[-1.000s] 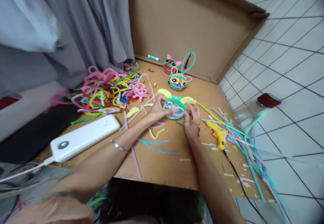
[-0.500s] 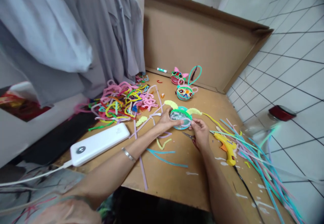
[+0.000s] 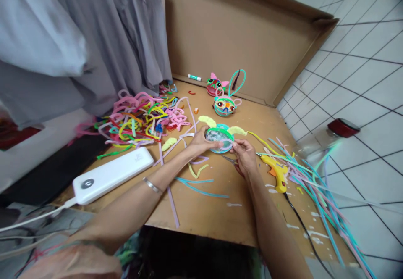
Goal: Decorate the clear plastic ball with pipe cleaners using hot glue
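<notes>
My left hand (image 3: 201, 140) is wrapped round the left side of a round, clear piece (image 3: 217, 135) with green and blue fuzzy rims and two pale yellow ear shapes. At its right edge my right hand (image 3: 244, 152) pinches the end of a pale purple strip (image 3: 226, 144) that curves across the front. Small scissors (image 3: 231, 159) lie beside my right hand, partly hidden by it. A yellow glue gun (image 3: 277, 173) rests to the right of that hand.
Bent pipe cleaners (image 3: 141, 117) are heaped at the left, behind a white power bank (image 3: 113, 175). Two finished-looking animal heads, one pink-eared (image 3: 215, 85), one round-eared (image 3: 224, 106), stand at the back. Long pipe cleaners (image 3: 324, 195) and a red-lidded jar (image 3: 343, 127) are at the right.
The camera view has shifted, so the whole scene sits slightly higher and further left. Both hands keep hold of the round piece and strip, with little visible change.
</notes>
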The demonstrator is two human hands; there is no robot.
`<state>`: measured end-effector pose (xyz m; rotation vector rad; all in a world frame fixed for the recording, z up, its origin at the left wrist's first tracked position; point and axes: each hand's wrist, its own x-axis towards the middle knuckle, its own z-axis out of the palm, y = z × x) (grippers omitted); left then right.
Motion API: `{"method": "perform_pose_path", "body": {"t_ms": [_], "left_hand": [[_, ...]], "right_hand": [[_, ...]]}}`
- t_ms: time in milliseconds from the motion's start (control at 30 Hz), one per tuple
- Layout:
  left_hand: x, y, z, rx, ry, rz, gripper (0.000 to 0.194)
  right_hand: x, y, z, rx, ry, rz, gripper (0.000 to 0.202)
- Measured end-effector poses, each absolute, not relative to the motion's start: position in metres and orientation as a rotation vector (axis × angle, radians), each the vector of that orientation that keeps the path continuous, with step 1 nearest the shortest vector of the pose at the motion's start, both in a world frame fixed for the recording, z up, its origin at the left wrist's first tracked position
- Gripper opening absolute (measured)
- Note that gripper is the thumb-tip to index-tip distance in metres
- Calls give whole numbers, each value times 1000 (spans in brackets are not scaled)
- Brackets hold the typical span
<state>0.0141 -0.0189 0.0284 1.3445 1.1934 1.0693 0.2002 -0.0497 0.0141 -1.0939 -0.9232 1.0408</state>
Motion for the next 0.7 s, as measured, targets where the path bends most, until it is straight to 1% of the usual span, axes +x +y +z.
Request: {"method": "perform_pose_path", "body": {"t_ms": [233, 333, 433, 700], "left_hand": [[14, -16, 26, 1348, 1190, 1099, 100], [14, -17, 26, 1355, 1152, 1114, 93], [13, -21, 31, 1362, 1148, 1127, 86], [14, -26, 40, 1329, 1240, 1111, 77]], "right_hand": [[199, -52, 18, -1128, -915, 991, 35], [195, -53, 18, -1156, -939, 941, 32], [191, -54, 18, -1167, -933, 919, 33], [188, -53, 15, -1134, -920, 984, 36]]}}
